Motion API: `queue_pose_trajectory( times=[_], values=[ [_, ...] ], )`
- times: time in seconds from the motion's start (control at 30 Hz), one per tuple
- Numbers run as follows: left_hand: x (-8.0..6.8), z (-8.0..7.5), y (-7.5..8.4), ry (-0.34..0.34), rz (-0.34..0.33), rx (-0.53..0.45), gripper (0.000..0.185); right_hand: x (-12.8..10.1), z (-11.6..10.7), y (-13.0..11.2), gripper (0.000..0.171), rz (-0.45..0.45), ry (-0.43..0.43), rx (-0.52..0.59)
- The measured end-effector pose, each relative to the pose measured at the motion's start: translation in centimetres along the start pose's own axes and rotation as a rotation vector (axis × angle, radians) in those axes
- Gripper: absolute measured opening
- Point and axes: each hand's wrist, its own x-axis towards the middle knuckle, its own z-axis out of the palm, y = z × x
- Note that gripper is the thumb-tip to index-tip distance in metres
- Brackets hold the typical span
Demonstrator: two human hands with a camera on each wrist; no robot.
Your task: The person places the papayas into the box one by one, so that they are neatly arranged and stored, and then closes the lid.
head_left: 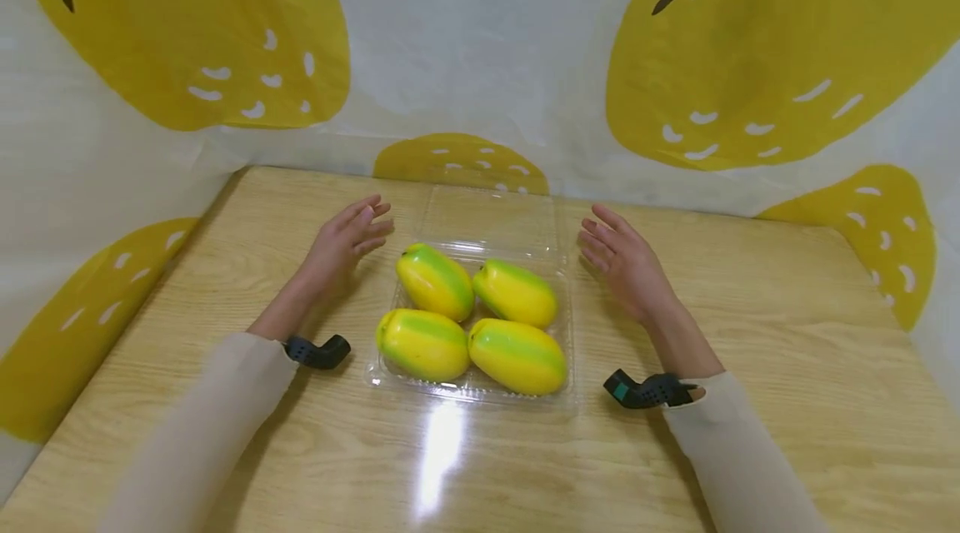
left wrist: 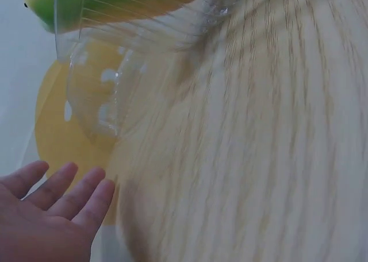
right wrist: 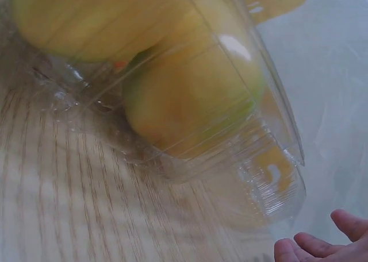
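Flanking a clear plastic clamshell tray (head_left: pixel 390 379), the two hands hover with straight, relaxed fingers and hold nothing. The left hand (head_left: pixel 343 243) sits just beside the tray's far left corner; the right hand (head_left: pixel 626 260) sits near its far right corner, palms turned inward toward each other, the tray between them. Neither hand touches the plastic. Four yellow-green mangoes (head_left: pixel 435 281) lie in the tray in two rows, packed against one another, and the tray's open lid (head_left: pixel 487 216) lies flat behind them toward the wall.

The tray rests on a light wooden table (head_left: pixel 750 400), with a glare streak on the wood just in front of it. A white backdrop printed with big yellow fruit shapes (head_left: pixel 750 50) rises behind and at both sides.

Both wrist views are blurred. The left wrist view shows the fingertips (left wrist: pixel 86 196) apart from the lid's rounded edge (left wrist: pixel 95 112). The right wrist view shows mangoes (right wrist: pixel 190 101) through the tray's ribbed wall, fingertips (right wrist: pixel 313 245) low at the corner, clear of it.
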Motion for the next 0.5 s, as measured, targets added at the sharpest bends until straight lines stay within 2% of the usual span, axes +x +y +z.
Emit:
queue_pose_trajectory(
  times=[0.1, 0.17, 0.33, 0.5],
  values=[
    [0.3, 0.7, -0.3, -0.006, -0.03, -0.165, 0.06, 0.0, -0.3, 0.2, 0.052, 0.042, 0.023, 0.069],
    [0.4, 1.2, -0.4, -0.001, -0.04, -0.231, 0.059, 0.1, -0.4, 0.4, 0.053, 0.053, 0.031, 0.09],
    [0.6, 1.8, -0.6, -0.011, -0.063, -0.293, 0.061, 0.1, -0.3, 0.9, 0.054, 0.057, 0.041, 0.129],
    [0.7, 1.9, -0.8, -0.029, -0.059, -0.323, 0.063, 0.1, 0.1, 1.3, 0.052, 0.054, 0.042, 0.139]
  ],
)
